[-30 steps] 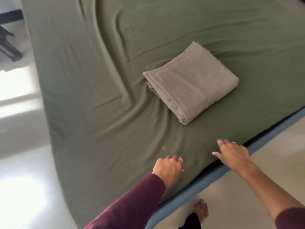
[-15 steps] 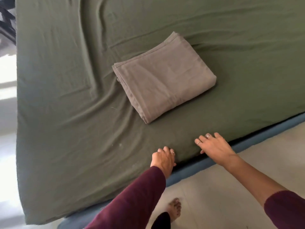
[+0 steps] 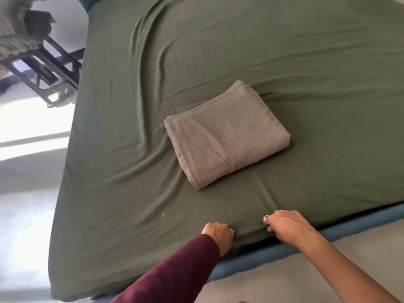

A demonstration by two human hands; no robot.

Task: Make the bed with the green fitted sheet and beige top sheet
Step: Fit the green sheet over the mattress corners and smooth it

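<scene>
Your bed (image 3: pixel 284 258) carries the green sheet (image 3: pixel 218 73) across its whole top, hanging over the near side above the blue base. Long creases run from the far left toward the middle, and a short ridge points from your right hand toward the beige sheet (image 3: pixel 227 136). That beige sheet lies folded in a neat stack on the green one, a little beyond your hands and touched by neither.

A second ago your hands hovered flatter and more spread above the near edge; now both have dropped onto it. Your left hand (image 3: pixel 218 236), in the maroon sleeve, has its fingers curled over the edge and seems to grip the green cloth, though the fingertips are hidden. Your right hand (image 3: pixel 288 226) bunches its fingers into the cloth and appears to pinch a fold.

By my reading, you are tucking or tightening the near side of the green sheet. The beige sheet is not yet unfolded, so most of the task remains.
</scene>
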